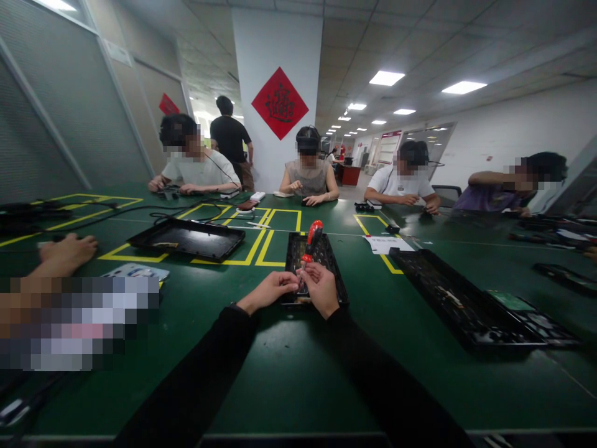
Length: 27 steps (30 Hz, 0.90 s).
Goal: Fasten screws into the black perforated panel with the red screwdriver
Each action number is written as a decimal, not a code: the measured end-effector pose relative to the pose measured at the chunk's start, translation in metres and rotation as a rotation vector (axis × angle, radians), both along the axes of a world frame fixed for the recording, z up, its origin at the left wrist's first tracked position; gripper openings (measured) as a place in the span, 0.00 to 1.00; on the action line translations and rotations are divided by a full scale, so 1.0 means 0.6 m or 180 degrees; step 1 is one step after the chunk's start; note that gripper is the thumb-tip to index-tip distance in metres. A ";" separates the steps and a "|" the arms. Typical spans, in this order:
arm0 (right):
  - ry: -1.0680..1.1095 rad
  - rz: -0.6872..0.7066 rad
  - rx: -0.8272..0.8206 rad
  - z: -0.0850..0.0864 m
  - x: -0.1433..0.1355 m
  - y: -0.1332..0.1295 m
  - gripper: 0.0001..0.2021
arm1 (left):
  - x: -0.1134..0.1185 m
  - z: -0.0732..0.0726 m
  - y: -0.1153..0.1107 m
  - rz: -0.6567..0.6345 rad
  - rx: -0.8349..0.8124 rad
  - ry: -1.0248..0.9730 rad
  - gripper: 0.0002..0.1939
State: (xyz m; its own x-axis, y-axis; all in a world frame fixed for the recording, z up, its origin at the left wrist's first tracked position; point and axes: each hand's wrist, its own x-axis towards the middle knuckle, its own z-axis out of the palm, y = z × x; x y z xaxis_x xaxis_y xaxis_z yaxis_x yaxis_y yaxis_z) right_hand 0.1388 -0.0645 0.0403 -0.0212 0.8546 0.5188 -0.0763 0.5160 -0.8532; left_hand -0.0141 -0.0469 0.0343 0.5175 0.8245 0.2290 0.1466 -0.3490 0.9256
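A screwdriver with a red and black handle stands nearly upright, tip down, over a black plastic tray-like casing. My right hand pinches it low, around the shaft below the handle. Close beside the shaft, the fingers of my left hand are pressed together inside the casing's left edge; whatever they hold is hidden. The screwdriver's tip is too small and covered to make out. The casing lies flat on the green table in front of me.
Larger black casings lie on the left and right. A paper sheet touches the right one. Another person's hand rests at the left. Cables cross the far left. Several people sit opposite.
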 end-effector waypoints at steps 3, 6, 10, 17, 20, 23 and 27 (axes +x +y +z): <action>-0.0113 -0.0049 -0.0001 0.001 0.000 -0.001 0.11 | 0.002 0.001 -0.003 0.0132 0.0121 0.0070 0.11; -0.0248 -0.0185 0.0029 0.002 0.000 0.000 0.12 | 0.004 0.000 -0.005 0.0239 0.0199 0.0098 0.11; -0.0253 -0.0257 0.0078 0.003 0.001 0.000 0.10 | 0.005 -0.003 -0.006 0.0293 0.0226 0.0080 0.11; 0.0016 -0.0346 -0.0062 0.005 0.000 -0.002 0.10 | 0.004 -0.003 -0.005 0.0300 0.0157 0.0107 0.11; 0.0013 -0.0255 -0.0050 0.000 0.000 0.000 0.11 | 0.002 -0.002 -0.003 0.0114 0.0107 0.0069 0.11; -0.0010 -0.0200 -0.0038 -0.004 0.000 0.002 0.12 | -0.001 -0.001 0.000 -0.0043 0.0064 0.0028 0.11; -0.0033 -0.0115 -0.0034 -0.004 0.001 0.002 0.13 | 0.000 -0.003 0.000 0.0035 0.0087 0.0018 0.12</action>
